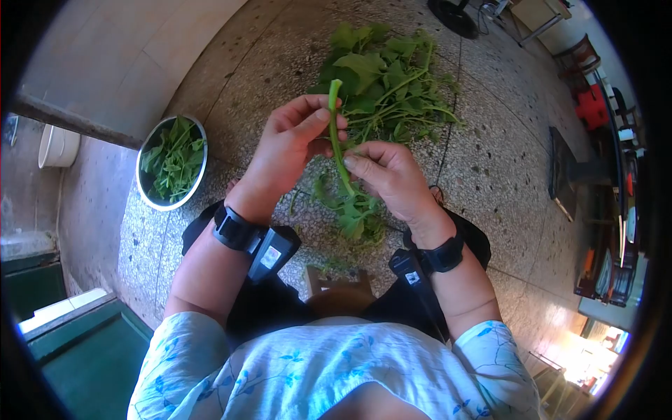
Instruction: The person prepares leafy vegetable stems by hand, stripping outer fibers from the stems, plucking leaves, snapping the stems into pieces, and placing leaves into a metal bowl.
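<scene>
A thick green leafy stem (334,129) stands nearly upright between my two hands. My left hand (297,133) pinches it along its upper part, thumb in front and fingers behind. Lower down, my right hand (385,171) has thumb and forefinger pressed together at the stem's side; whether they grip the stem or a thin strip on it is too small to make out. Below the hands, leaves and trimmings (357,217) lie on the floor. Just beyond them spreads a large heap of leafy green stems (392,77).
A metal-rimmed basin (204,150) with picked greens sits on the speckled floor (280,42) to the left. A wooden stool (339,280) shows between my knees. Farther off are a white bucket (58,147), a black stand base (453,17) and a red chair (592,107).
</scene>
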{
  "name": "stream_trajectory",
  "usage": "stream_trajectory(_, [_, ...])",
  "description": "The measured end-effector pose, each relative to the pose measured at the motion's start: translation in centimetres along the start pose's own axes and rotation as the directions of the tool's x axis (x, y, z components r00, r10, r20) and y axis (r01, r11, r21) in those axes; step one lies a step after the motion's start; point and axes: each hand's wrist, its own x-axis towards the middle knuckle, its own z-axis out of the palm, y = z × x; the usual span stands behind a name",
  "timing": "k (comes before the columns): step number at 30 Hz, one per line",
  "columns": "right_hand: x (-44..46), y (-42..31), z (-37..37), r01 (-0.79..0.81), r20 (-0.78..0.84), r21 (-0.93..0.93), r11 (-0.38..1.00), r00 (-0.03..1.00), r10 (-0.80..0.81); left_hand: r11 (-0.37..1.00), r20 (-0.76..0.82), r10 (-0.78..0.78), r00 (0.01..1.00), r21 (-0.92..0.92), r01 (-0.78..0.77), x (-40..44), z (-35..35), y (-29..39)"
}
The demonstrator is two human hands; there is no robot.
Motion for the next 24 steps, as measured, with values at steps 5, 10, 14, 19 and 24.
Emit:
stream_trajectory(5, [0.3,0.0,-0.2,-0.056,-0.033,0.040,0.998,0.998,0.057,0.948,-0.047,0.062,0.997,0.315,-0.045,-0.7,1.2,0.1])
stream_trajectory(10, [0.7,0.7,0.0,0.171,-0.113,-0.267,0.949,0.972,-0.206,0.845,-0.006,-0.015,1.000,0.534,0.016,-1.2,0.8,-0.1])
stream_trajectory(14, [0.3,0.2,0.3,0.111,-0.097,-0.399,0.910,0.982,-0.162,0.702,0.033,0.024,0.999,0.711,-0.041,-1.6,1.3,-0.1])
stream_trajectory(19, [0.4,0.8,0.6,0.123,-0.096,-0.518,0.847,0.975,-0.201,0.660,0.046,0.044,0.998,0.748,-0.064,-1.9,1.4,-0.4])
stream_trajectory(24, [0.4,0.9,1.9,0.170,-0.115,-0.653,0.738,0.941,-0.319,0.569,0.080,0.091,0.993,0.814,-0.117,-2.1,0.8,-1.0])
